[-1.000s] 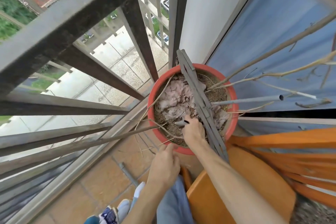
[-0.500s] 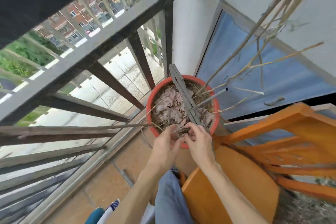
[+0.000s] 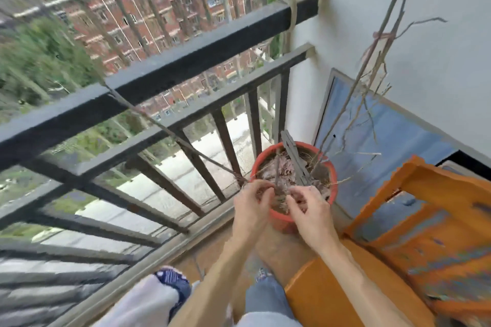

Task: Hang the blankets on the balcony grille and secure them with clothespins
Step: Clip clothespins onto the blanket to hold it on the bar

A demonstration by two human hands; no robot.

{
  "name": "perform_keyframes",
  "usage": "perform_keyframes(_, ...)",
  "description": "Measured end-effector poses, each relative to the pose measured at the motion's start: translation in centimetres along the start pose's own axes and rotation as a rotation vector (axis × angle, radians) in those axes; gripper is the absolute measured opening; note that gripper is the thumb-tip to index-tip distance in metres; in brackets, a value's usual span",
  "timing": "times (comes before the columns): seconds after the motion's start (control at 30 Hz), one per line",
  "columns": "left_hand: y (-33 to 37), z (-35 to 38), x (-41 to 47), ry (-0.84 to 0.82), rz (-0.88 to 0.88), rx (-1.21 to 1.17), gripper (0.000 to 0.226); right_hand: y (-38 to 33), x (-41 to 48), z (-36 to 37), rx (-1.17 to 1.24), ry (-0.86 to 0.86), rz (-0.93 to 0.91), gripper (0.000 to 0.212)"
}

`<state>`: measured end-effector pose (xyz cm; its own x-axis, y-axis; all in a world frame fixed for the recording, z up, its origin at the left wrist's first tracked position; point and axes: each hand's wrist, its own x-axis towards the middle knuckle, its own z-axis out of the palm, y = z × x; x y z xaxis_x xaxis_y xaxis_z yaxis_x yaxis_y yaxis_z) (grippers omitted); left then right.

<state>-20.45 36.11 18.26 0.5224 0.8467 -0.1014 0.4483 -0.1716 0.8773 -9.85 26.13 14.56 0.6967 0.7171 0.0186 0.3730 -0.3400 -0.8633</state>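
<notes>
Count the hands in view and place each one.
2. The left hand is over the near rim of the red flower pot, on the railing side; the right hand is beside it, on the chair side. What they hold, if anything, is blurred.

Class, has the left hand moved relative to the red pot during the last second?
Yes: the left hand moved from outside the red pot's near rim to over it.
</notes>
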Motion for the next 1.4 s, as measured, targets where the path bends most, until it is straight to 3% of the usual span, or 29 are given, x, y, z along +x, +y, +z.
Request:
perform_keyframes(0.13, 1.3, -3.7, -5.4, 0.058, 0.0, -0.075, 0.015, -3.2, -4.0, -1.5, -0.051, 0.015, -0.145, 0.013)
perform_keyframes(0.27, 2.1, -6.9, -12.0, 0.156, 0.11, -0.082, 0.023, -6.2, -9.2, -3.5, -0.018, 0.014, -0.278, 0.013)
perform_keyframes(0.5, 4.6, -11.3, -23.7, 0.336, 0.257, -0.266, 0.018, -12.2, -18.7, -8.0, 0.076, 0.008, -0.39, 0.024)
perform_keyframes(0.7, 9.4, -16.4, -31.0, 0.424, 0.358, -0.332, 0.016, -20.3, -24.5, -10.7, 0.267, -0.014, -0.463, 0.017)
perform_keyframes(1.1, 16.0, -24.0, -36.6, 0.7, 0.456, -0.475, 0.014, -31.6, -26.3, -11.5, 0.607, -0.261, -0.605, 0.021)
perform_keyframes(1.4, 18.6, -27.4, -37.6, 0.799, 0.495, -0.493, 0.017, -37.7, -26.0, -9.9, 0.775, -0.376, -0.692, 0.014)
